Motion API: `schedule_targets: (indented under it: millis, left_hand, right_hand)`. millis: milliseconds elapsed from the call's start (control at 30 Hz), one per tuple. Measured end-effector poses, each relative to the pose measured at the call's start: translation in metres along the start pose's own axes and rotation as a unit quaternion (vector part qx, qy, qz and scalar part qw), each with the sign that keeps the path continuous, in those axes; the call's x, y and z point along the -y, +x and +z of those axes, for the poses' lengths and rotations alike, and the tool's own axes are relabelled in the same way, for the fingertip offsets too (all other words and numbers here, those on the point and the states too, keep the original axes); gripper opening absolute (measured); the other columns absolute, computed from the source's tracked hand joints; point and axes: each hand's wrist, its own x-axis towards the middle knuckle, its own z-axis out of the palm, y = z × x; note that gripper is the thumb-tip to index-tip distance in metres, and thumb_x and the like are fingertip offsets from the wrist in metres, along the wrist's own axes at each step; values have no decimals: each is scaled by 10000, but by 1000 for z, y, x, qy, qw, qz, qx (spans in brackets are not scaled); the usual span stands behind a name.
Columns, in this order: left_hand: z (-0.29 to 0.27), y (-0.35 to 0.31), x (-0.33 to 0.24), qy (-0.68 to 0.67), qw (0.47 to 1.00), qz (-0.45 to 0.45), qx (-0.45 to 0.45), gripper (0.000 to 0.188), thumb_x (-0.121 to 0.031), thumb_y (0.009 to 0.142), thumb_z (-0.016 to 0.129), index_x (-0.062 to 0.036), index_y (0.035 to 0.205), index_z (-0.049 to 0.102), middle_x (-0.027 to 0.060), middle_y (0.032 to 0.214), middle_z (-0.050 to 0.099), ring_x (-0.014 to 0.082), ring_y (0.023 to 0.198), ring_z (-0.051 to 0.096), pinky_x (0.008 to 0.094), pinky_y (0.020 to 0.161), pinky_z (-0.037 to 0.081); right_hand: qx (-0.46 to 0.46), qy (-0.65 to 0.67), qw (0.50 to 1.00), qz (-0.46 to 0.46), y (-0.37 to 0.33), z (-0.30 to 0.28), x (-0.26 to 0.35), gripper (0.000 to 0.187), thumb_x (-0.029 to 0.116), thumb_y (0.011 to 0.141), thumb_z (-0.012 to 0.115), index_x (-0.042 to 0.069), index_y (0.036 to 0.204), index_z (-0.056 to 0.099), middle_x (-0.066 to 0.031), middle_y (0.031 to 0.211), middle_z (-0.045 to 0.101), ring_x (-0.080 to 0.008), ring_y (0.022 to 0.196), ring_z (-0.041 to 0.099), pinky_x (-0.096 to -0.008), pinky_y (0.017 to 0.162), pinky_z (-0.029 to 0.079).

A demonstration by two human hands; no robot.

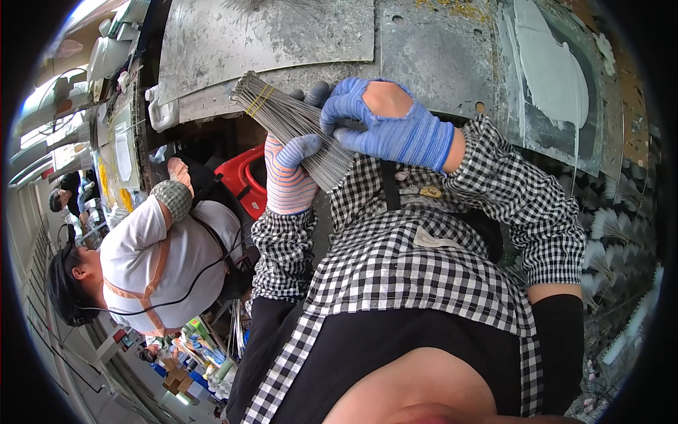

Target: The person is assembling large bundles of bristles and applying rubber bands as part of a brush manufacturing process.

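A bundle of thin grey metal wires [291, 120] lies slanted across my hands, above the near edge of the bench. Yellow bands wrap it near its far left end, and its near end fans out a little. My left hand [292, 169], in a striped orange, white and blue knit glove, grips the bundle from below with the thumb across the top. My right hand [385, 120], in a blue knit glove with a large hole over its back, has bent fingers closed on the bundle's right side. Its fingertips are partly hidden.
Worn grey metal sheets [268, 35] cover the bench ahead. Thick white paste [551, 71] coats a plate at the right. Many pale, brush-like wire clusters [611, 226] stand at the lower right. A co-worker [169, 261] sits close on the left, near a red plastic stool [244, 180].
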Motion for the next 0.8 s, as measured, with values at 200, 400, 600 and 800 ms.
schedule_targets:
  millis: [200,400,600,800]
  left_hand:
    - [6,10,-2,22,999,19,17,741,66,680,624,-36,1386,422,229,1414,514,379,1327,505,512,1104,453]
    - [16,22,3,6,997,37,70,725,64,687,648,-52,1376,454,211,1410,520,362,1334,502,500,1121,432]
    - [19,28,7,-9,994,39,101,721,49,717,683,-59,1392,455,187,1469,485,347,1391,442,510,1148,402]
    - [25,30,0,22,993,44,103,765,49,709,695,-54,1417,425,205,1451,491,367,1372,461,514,1133,422]
  right_hand:
    - [45,-69,989,122,2,-18,24,189,260,804,703,136,942,744,-68,817,734,-223,756,715,-360,789,587]
    - [49,-61,985,155,7,-31,25,224,245,816,733,122,1001,758,-48,811,747,-167,721,713,-313,719,575]
    - [31,-44,988,145,10,-34,19,257,300,818,759,101,980,760,-66,821,746,-185,738,716,-312,743,570]
    - [81,-51,977,192,15,-40,18,299,341,829,738,73,961,750,-99,823,727,-217,764,704,-341,750,560]
